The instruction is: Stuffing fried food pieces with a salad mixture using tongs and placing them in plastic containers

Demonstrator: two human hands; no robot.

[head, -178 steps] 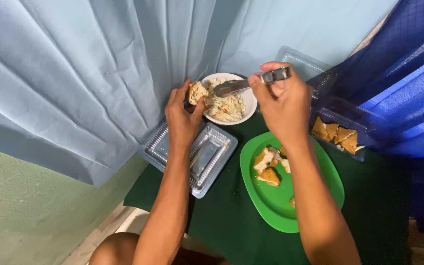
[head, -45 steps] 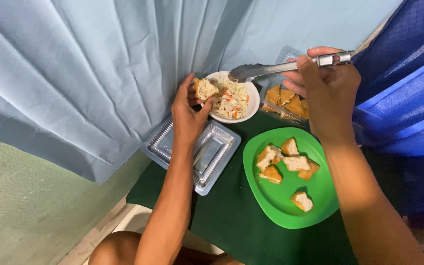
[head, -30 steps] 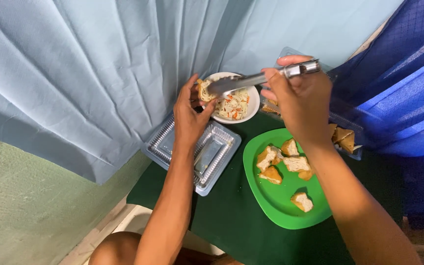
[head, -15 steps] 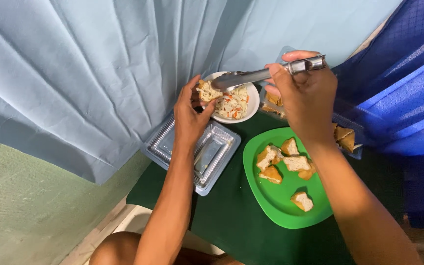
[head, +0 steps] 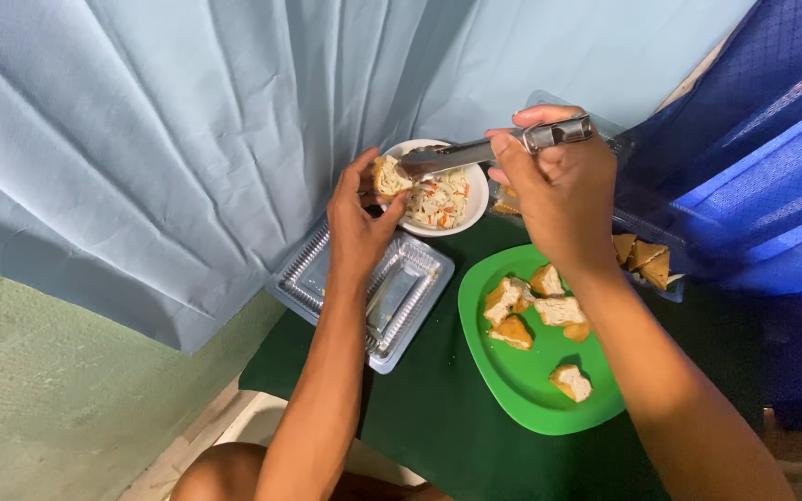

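My left hand (head: 356, 223) holds a cut piece of fried tofu (head: 386, 173) at the left rim of a small white bowl (head: 472, 206) of shredded vegetable salad (head: 438, 197). My right hand (head: 561, 190) grips metal tongs (head: 475, 151) whose tips reach the tofu piece over the bowl. Below lies a green plate (head: 523, 380) with several cut tofu pieces (head: 544, 306).
A clear plastic lid (head: 394, 289) lies on the dark green tablecloth (head: 429, 417) under my left wrist. A clear container with more fried tofu (head: 647, 260) sits right of the plate. Light blue cloth (head: 187, 139) hangs on the left, dark blue cloth (head: 763, 176) on the right.
The right hand swung the tongs from above the far container down and left to the bowl; their tips now meet the tofu piece. The left hand stayed put.
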